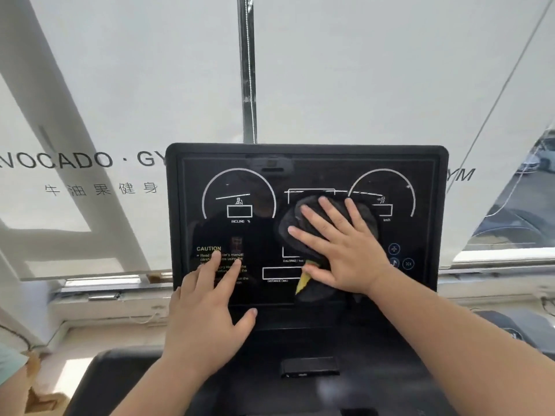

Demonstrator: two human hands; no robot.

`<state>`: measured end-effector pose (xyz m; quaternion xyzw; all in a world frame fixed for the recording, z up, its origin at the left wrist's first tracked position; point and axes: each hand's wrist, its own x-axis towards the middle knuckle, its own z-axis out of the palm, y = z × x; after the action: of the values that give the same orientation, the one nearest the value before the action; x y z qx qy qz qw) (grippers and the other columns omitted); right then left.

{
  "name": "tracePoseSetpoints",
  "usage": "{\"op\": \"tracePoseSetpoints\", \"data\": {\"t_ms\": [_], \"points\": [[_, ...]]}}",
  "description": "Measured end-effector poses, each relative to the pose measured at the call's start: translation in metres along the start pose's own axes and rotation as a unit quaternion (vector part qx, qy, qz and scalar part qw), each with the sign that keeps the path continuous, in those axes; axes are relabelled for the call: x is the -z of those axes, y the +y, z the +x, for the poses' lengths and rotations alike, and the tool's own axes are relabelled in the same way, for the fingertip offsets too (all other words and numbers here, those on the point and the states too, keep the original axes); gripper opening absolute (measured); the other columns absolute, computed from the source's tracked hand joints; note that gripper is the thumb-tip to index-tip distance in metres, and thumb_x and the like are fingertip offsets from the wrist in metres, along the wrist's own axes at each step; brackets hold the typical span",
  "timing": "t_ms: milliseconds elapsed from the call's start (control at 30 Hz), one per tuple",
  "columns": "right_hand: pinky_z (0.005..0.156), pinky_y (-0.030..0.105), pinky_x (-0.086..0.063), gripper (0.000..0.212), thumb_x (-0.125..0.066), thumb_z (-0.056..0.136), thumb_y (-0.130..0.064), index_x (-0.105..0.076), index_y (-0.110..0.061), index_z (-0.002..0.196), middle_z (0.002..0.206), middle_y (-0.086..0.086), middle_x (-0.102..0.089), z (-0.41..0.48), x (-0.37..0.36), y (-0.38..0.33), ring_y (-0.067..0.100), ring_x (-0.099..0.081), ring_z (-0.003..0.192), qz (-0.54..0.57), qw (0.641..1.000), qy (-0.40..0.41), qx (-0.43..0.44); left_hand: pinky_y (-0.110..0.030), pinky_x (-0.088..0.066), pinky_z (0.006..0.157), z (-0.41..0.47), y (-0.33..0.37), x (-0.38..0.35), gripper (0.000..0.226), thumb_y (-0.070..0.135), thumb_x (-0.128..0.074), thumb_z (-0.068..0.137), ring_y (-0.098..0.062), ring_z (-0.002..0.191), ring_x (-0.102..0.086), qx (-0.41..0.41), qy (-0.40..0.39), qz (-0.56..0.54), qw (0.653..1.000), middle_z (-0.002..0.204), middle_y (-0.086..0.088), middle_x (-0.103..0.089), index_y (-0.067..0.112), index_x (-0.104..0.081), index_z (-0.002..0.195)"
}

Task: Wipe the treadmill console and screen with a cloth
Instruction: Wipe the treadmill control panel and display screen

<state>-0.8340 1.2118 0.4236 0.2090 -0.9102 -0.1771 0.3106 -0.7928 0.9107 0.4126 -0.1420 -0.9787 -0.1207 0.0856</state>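
5 fingers (313,222) of my right hand (345,253) are spread wide and laid flat on the cloth (289,219), pressing it against the screen (258,181) — no pinch, no curl, just the open palm on top. The cloth is dark grey and bunched, with a yellow edge poking out under the thumb. It sits a little right of the screen's centre, covering part of the white boxes there and reaching the left side of the km/h dial (383,181).

My left hand (207,322) holds nothing: 2 straight fingers (210,270) touch the glass over the CAUTION text (208,248) at lower left, with the thumb stretched toward the screen's bottom edge. Well apart from the cloth, the INCLINE dial (238,187) lies uncovered at upper left. Round buttons (394,249) show just right of my right wrist.

Below the screen the console (300,340) runs dark toward me, with a small black block (309,366) on it. Behind hangs a white blind (120,85) printed with gym lettering — and a metal pole (247,70) rises above the screen's top edge.
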Motion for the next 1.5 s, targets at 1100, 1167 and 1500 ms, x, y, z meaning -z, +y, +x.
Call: {"op": "tracePoseSetpoints", "data": {"t_ms": [1100,1167,1500], "points": [[0.119,0.072,0.001,0.071,-0.036,0.102,-0.061,-0.015,-0.033,0.164,0.173,0.008,-0.004,0.11,0.027,-0.055,0.042,0.004,0.157,0.004,0.997,0.009,-0.073,-0.056,-0.052,0.097,0.007,0.002,-0.013,0.083,0.071,-0.048,0.072,-0.036,0.123,-0.048,0.007,0.051,-0.014,0.999,0.151,-0.01,-0.047,0.025,-0.059,0.139],[0.122,0.068,0.0,0.067,-0.034,0.103,-0.06,-0.017,-0.036,0.163,0.173,0.004,-0.007,0.106,0.025,-0.046,0.037,0.002,0.159,-0.014,0.999,-0.002,0.04,-0.055,-0.053,0.095,0.008,0.0,-0.009,0.081,0.071,-0.048,0.072,-0.036,0.121,-0.05,-0.002,0.044,-0.009,0.999,0.15,-0.01,-0.049,0.025,-0.062,0.137],[0.123,0.065,0.007,0.07,-0.036,0.101,-0.058,-0.018,-0.032,0.163,0.172,0.007,-0.01,0.139,0.037,-0.035,0.039,0.001,0.158,0.077,0.935,0.075,-0.339,-0.043,-0.028,0.12,-0.002,-0.027,-0.001,0.086,0.082,-0.036,0.073,-0.019,0.15,-0.018,-0.066,-0.042,-0.045,0.996,0.17,0.015,0.006,0.043,-0.039,0.151]]}}
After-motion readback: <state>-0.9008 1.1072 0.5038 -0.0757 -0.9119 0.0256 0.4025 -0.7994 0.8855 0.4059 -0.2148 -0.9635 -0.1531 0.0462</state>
